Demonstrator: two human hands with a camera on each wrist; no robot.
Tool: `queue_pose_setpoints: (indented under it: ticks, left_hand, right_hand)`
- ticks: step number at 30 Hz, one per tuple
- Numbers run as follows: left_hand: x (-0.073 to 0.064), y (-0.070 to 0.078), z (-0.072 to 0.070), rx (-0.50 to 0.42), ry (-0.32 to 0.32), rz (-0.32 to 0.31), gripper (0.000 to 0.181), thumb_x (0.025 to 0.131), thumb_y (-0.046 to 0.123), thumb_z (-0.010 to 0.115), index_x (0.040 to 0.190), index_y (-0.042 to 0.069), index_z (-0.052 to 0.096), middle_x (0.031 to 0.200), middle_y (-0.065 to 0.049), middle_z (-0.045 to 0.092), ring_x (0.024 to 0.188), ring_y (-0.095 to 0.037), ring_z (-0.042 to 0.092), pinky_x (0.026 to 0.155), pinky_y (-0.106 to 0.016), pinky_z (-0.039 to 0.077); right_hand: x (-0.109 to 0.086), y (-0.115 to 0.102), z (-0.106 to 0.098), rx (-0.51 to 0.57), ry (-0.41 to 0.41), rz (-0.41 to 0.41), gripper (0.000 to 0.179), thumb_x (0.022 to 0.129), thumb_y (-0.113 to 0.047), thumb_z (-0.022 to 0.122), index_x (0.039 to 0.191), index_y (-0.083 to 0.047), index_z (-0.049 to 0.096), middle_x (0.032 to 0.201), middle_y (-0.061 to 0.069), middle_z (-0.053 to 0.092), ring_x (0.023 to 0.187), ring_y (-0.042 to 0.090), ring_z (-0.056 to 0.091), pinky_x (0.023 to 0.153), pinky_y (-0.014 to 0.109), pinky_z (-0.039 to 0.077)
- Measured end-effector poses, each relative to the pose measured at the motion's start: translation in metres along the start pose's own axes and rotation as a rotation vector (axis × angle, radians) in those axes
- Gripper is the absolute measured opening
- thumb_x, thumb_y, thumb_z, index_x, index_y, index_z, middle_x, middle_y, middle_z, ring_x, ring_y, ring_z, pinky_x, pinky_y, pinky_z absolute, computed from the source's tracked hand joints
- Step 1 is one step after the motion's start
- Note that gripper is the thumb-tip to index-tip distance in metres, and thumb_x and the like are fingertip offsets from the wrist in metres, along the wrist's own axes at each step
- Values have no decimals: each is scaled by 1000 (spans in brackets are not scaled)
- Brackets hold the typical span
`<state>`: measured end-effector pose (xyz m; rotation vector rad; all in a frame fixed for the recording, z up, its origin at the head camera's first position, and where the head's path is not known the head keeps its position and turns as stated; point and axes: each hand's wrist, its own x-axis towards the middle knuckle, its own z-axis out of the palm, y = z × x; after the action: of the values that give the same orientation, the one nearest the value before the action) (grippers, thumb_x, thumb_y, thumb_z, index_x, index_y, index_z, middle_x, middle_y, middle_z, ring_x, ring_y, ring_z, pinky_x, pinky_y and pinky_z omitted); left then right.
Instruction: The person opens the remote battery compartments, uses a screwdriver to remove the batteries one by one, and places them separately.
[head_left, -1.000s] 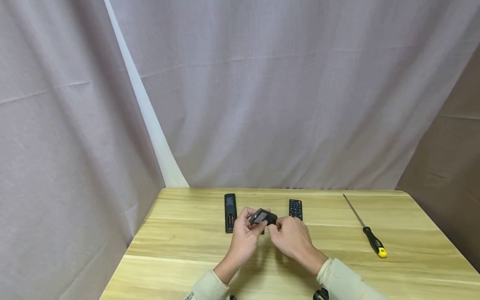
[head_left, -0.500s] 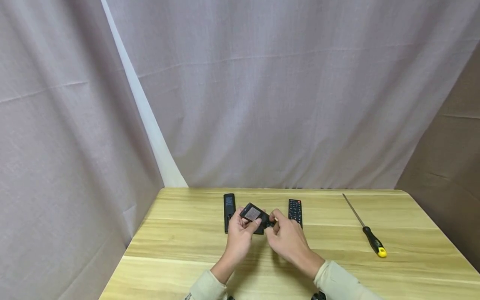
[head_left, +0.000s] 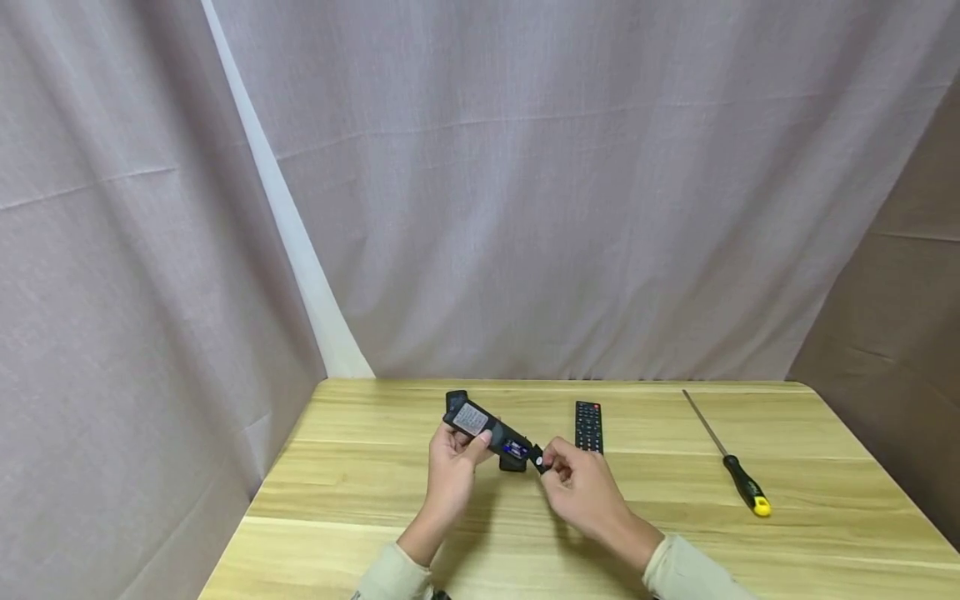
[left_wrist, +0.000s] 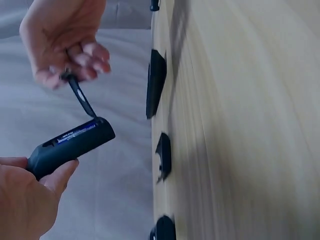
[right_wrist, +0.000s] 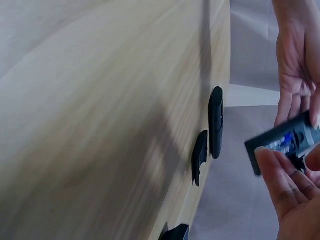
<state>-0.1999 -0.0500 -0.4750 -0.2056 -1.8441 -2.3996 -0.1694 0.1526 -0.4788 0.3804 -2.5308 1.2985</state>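
Note:
My left hand (head_left: pixel 450 467) grips a black remote control (head_left: pixel 495 436) by its labelled end, the thumb lying on its back. Its battery compartment is uncovered, and blue batteries (left_wrist: pixel 75 133) show inside. Between the thumb and fingers of my right hand (head_left: pixel 592 496) is a small black battery cover (head_left: pixel 538 460), tilted at the remote's end. The left wrist view shows the cover (left_wrist: pixel 81 96) edge-on, its lower tip by the remote's end. Raised above the wooden table (head_left: pixel 360 517), the remote partly hides a second black remote (head_left: pixel 455 400) lying behind it.
Below the held remote, a loose black cover piece (head_left: pixel 513 466) lies on the table. Another remote (head_left: pixel 588 425), buttons up, rests beyond my right hand. A screwdriver (head_left: pixel 744 483) with a black and yellow handle lies at the right. Curtains (head_left: pixel 570 208) hang behind the table.
The cover has come off the held remote, exposing the batteries. My left hand has moved left with the remote; my right hand has drawn slightly right and down with the cover.

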Motion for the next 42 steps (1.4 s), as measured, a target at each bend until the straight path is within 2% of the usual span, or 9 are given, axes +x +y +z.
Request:
queue_pose_setpoints:
  ticks: [4, 7, 13, 17, 23, 26, 30, 34, 42]
  left_hand:
    - [0, 4, -12, 19, 43, -14, 51, 99, -9, 63, 148, -5, 48, 132, -36, 68, 118, -36, 76, 96, -36, 66]
    - [1, 6, -20, 38, 75, -20, 49, 99, -9, 63, 146, -4, 49, 131, -35, 69, 115, -34, 77, 94, -36, 67]
    - [3, 8, -29, 39, 101, -9, 45, 99, -11, 61, 142, -9, 48, 132, -37, 68, 113, -31, 78, 94, -38, 67]
    - [3, 9, -32, 38, 113, 11, 44, 99, -11, 61, 141, -12, 47, 130, -39, 68, 109, -26, 79, 92, -38, 67]
    - [5, 10, -34, 27, 128, 13, 42, 99, -12, 61, 139, -12, 48, 129, -39, 68, 108, -26, 79, 92, -37, 67]
    - [5, 10, -35, 15, 136, 1, 41, 99, -12, 61, 138, -11, 49, 129, -38, 68, 108, -27, 79, 92, -38, 67]
    - [5, 10, -36, 4, 143, -8, 41, 99, -12, 61, 138, -10, 49, 129, -38, 67, 108, -26, 79, 92, -37, 67]
    - [6, 9, -37, 3, 144, -5, 42, 99, -12, 60, 140, -10, 49, 131, -38, 67, 109, -26, 79, 94, -38, 67]
    - [8, 11, -39, 11, 148, 4, 40, 99, -12, 60, 138, -9, 49, 131, -38, 67, 111, -31, 78, 96, -43, 66]
  right_hand:
    - [-3, 2, -6, 25, -26, 63, 21, 86, 3, 69, 92, -16, 66, 76, -9, 67, 69, 2, 61, 67, 19, 58]
    - [-3, 4, -9, 18, -44, 101, 16, 91, -1, 73, 96, -15, 66, 80, -6, 70, 74, 2, 63, 71, 19, 59]
    - [-1, 7, -11, -106, -76, 119, 14, 94, -8, 79, 92, -17, 69, 81, -7, 72, 75, 1, 61, 71, 19, 54]
    - [1, 12, -8, -231, -72, 68, 16, 90, -12, 84, 87, -23, 72, 90, -10, 71, 83, 6, 61, 75, 24, 53]
    - [10, 25, -1, -395, -37, -49, 18, 83, -12, 89, 80, -23, 75, 99, -7, 67, 93, 11, 55, 76, 27, 51]
    - [15, 31, 2, -419, -67, -70, 19, 84, -8, 87, 78, -21, 74, 95, -7, 67, 93, 11, 55, 79, 32, 55]
    - [20, 36, 6, -431, -136, -58, 19, 88, -6, 84, 78, -19, 73, 89, -8, 67, 94, 12, 60, 89, 39, 59]
    - [21, 42, 8, -467, -189, -44, 19, 89, -7, 84, 77, -18, 73, 82, -9, 65, 89, 12, 59, 87, 41, 59]
    - [24, 50, 8, -642, -220, -137, 16, 84, -10, 88, 77, -18, 76, 81, -6, 73, 87, 15, 56, 82, 36, 50]
